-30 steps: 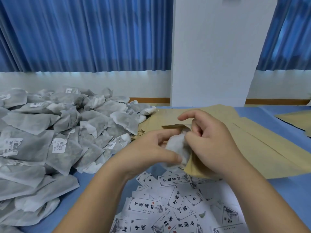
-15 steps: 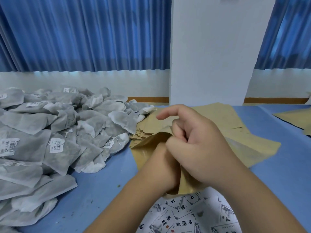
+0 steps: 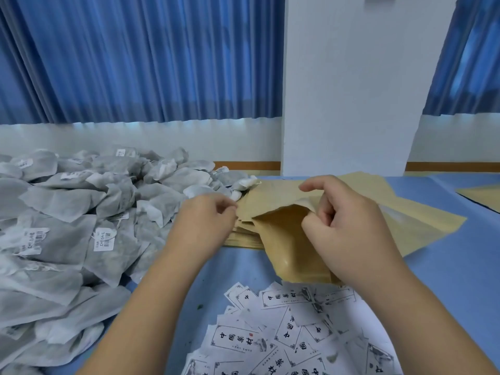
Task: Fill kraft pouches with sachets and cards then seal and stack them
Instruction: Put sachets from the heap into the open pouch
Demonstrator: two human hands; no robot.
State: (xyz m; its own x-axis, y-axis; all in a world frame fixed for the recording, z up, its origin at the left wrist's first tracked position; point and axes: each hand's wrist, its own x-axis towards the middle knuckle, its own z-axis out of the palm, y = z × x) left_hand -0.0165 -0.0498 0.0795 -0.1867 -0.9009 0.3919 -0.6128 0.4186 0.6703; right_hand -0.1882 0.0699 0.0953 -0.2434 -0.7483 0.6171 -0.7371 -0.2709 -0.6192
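- Head view, right hand [image 3: 349, 234]: the upper lip of a kraft pouch [image 3: 286, 239] is pinched between the thumb and curled fingers, so that the mouth is held agape towards the left. The index finger is raised above the pouch, apart from it.
- Head view, pouch: it is held tilted just above the blue table cover [image 3: 460, 272], between the flat pouches and the cards. Its lower right corner is hidden behind the right hand, and its inside cannot be made out.
- Head view, left hand [image 3: 203, 226]: it is seen from the back, just left of the pouch mouth, with fingers loosely curled. Nothing is seen in them; the palm is hidden.
- Head view, stack of flat pouches [image 3: 422, 226]: it is partly covered by both hands and the held pouch.
- Head view, sachets [image 3: 81, 212]: a grey heap is spread at the left and cut off by the frame edge; the label print is too small to read.
- Head view, cards [image 3: 284, 336]: they are scattered near the bottom edge, partly cut off and partly covered by the right forearm.
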